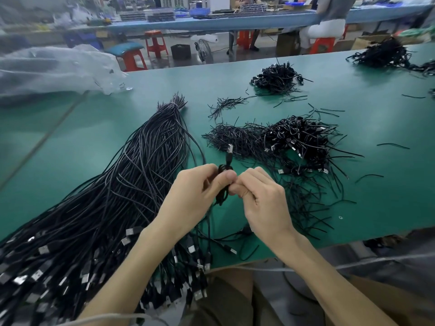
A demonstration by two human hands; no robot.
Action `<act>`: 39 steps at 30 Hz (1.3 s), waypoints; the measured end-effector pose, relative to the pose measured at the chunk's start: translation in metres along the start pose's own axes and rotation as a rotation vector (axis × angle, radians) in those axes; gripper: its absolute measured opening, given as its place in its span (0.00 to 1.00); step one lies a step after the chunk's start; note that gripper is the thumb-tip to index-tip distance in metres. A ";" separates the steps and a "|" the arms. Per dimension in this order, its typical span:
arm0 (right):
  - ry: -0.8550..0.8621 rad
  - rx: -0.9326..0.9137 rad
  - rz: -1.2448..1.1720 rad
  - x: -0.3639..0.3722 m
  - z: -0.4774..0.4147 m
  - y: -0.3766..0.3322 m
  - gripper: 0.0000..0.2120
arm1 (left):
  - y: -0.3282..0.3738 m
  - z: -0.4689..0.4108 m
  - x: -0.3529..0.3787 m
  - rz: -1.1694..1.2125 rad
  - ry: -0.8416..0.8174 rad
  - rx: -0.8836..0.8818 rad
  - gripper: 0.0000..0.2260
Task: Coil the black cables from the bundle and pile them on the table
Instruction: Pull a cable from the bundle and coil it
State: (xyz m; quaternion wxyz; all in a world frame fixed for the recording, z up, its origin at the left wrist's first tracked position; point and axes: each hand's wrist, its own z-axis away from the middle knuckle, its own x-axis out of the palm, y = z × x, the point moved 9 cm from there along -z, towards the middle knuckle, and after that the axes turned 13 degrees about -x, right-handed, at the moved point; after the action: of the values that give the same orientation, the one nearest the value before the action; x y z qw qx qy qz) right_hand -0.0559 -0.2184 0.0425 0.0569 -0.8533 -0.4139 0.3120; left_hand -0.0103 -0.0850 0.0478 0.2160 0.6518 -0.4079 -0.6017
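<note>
Where left hand [190, 196] and right hand [266, 201] meet, curled fingers [240, 188] pinch the coiled cable [223, 196].

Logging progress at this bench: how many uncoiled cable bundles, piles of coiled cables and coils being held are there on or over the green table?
uncoiled cable bundle: 1
piles of coiled cables: 3 (the far right one is blurred)
coil being held: 1
Total: 5
</note>
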 end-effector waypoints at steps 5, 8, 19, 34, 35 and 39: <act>-0.011 -0.239 0.251 -0.001 -0.002 -0.022 0.16 | -0.010 -0.009 0.006 -0.086 -0.067 -0.169 0.31; -0.030 -0.357 0.374 -0.001 0.002 -0.030 0.13 | -0.027 -0.014 0.016 -0.109 -0.218 -0.335 0.30; -0.189 0.485 -0.408 0.025 0.023 0.036 0.14 | -0.022 -0.013 0.024 0.372 -0.267 -0.294 0.16; 0.245 0.820 -0.313 -0.045 -0.012 0.163 0.20 | -0.097 -0.011 0.026 -0.799 -0.107 -0.442 0.21; 0.226 0.851 -0.285 -0.045 -0.009 0.170 0.28 | -0.098 -0.011 0.029 -0.797 -0.105 -0.439 0.20; 0.088 0.860 -0.148 -0.038 0.010 0.170 0.42 | -0.103 -0.016 0.032 -0.703 -0.151 -0.446 0.17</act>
State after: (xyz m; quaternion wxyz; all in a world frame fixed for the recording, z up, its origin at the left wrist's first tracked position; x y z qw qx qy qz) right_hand 0.0342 -0.3590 -0.0076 0.4469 -0.7324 -0.3035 0.4144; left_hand 0.0307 -0.0549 -0.0482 0.1026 0.6427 -0.0353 -0.7584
